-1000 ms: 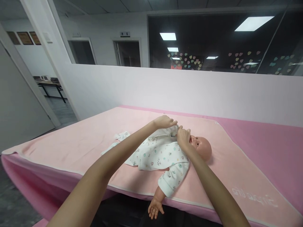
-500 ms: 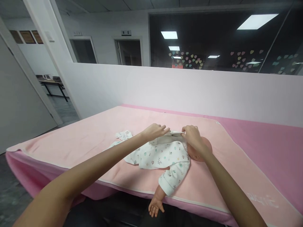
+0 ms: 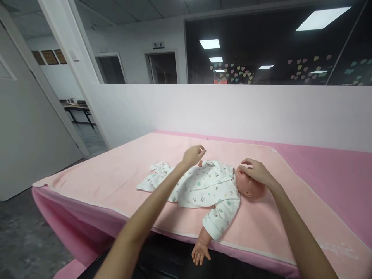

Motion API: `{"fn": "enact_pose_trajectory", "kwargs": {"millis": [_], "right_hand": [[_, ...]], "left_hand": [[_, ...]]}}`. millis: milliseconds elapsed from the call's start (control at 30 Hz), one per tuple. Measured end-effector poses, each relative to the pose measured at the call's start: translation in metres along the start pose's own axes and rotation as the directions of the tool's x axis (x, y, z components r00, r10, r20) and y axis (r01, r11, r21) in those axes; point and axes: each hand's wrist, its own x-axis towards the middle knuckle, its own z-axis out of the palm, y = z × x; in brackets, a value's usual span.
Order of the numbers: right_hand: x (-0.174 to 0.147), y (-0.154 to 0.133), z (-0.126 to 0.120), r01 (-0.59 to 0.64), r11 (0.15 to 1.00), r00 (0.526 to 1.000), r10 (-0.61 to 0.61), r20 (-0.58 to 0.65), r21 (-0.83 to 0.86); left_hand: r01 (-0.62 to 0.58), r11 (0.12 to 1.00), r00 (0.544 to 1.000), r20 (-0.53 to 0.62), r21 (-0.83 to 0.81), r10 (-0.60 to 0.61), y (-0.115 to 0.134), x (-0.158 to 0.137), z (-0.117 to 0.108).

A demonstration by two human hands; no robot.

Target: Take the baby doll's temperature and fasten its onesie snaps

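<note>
Lying on its back on the peach sheet (image 3: 110,176), over the pink-draped counter (image 3: 334,166), the doll (image 3: 252,190) has its head to the right in the head view, the only view. White printed top (image 3: 200,192): front spread across the chest, near sleeve (image 3: 222,217) on the near arm, doll's near hand (image 3: 200,252) hanging past the counter's edge. Doll's far hand (image 3: 200,164) just shows at its cuff.

Left hand (image 3: 194,155): fingers loosely bent, no cloth seen in them, close by the doll's far hand. Right hand (image 3: 255,171): thumb and fingers apart, over the doll's face; contact cannot be told.

Handling notes (judgement): front panel probably best pinched by its edge and laid flat from the neck downward, so no fold gets trapped. Light pull only; hard tugging could roll the doll or ruck the sheet. Suggest left hand steady the far sleeve, right hand smooth the neckline clear of the face. Near arm overhangs, so watch for sliding edgeward.
</note>
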Motion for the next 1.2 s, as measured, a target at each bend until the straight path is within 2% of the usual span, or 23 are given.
{"fn": "enact_pose_trajectory", "kwargs": {"millis": [67, 133, 233, 367, 467, 533, 600, 667, 767, 833, 900, 1000, 1067, 1200], "right_hand": [[0.008, 0.015, -0.005, -0.064, 0.99, 0.998, 0.062, 0.022, 0.122], [0.011, 0.028, -0.006, -0.122, 0.962, 0.991, 0.106, 0.079, 0.243], [0.009, 0.044, -0.005, -0.179, 0.88, 0.983, 0.149, 0.104, 0.44], [0.007, 0.061, 0.0, -0.28, 0.718, 0.959, 0.241, 0.149, 0.637], [0.006, 0.071, 0.005, -0.365, 0.609, 0.927, 0.304, 0.217, 0.704], [0.006, 0.077, 0.007, -0.394, 0.572, 0.913, 0.335, 0.234, 0.719], [0.007, 0.082, 0.009, -0.384, 0.567, 0.913, 0.353, 0.206, 0.729], [0.01, 0.089, 0.009, -0.309, 0.596, 0.922, 0.378, 0.081, 0.741], [0.016, 0.097, 0.007, -0.159, 0.639, 0.907, 0.395, -0.144, 0.752], [0.017, 0.099, 0.005, -0.089, 0.629, 0.911, 0.365, -0.192, 0.772], [0.016, 0.097, 0.006, -0.061, 0.619, 0.934, 0.313, -0.174, 0.783], [0.012, 0.089, 0.009, -0.172, 0.619, 0.961, 0.277, -0.008, 0.766], [0.009, 0.084, 0.011, -0.253, 0.607, 0.953, 0.291, 0.086, 0.754], [0.007, 0.078, 0.01, -0.274, 0.589, 0.948, 0.297, 0.112, 0.761]], "left_hand": [[0.022, 0.999, 0.993, 0.115, -0.042, -0.017, 0.002, 0.014, 0.036], [0.043, 0.998, 0.985, 0.169, -0.042, -0.035, 0.004, 0.019, 0.065], [0.066, 0.997, 0.976, 0.209, -0.03, -0.059, 0.003, 0.017, 0.085], [0.111, 0.994, 0.965, 0.24, -0.012, -0.105, -0.003, 0.011, 0.084], [0.127, 0.992, 0.957, 0.265, -0.019, -0.117, -0.006, 0.01, 0.081], [0.133, 0.991, 0.951, 0.283, -0.021, -0.122, -0.007, 0.009, 0.08], [0.139, 0.99, 0.947, 0.295, -0.012, -0.13, -0.007, 0.008, 0.08], [0.141, 0.99, 0.945, 0.298, 0.003, -0.135, -0.007, 0.006, 0.08], [0.134, 0.991, 0.945, 0.298, 0.025, -0.135, -0.006, 0.005, 0.08], [0.129, 0.991, 0.945, 0.298, 0.034, -0.133, -0.006, 0.005, 0.08], [0.127, 0.991, 0.946, 0.295, 0.038, -0.133, -0.005, 0.005, 0.08], [0.124, 0.992, 0.947, 0.293, 0.033, -0.128, -0.003, 0.005, 0.079], [0.118, 0.993, 0.947, 0.298, 0.028, -0.121, -0.002, 0.004, 0.078], [0.109, 0.994, 0.947, 0.302, 0.019, -0.109, -0.001, 0.003, 0.076]]}}
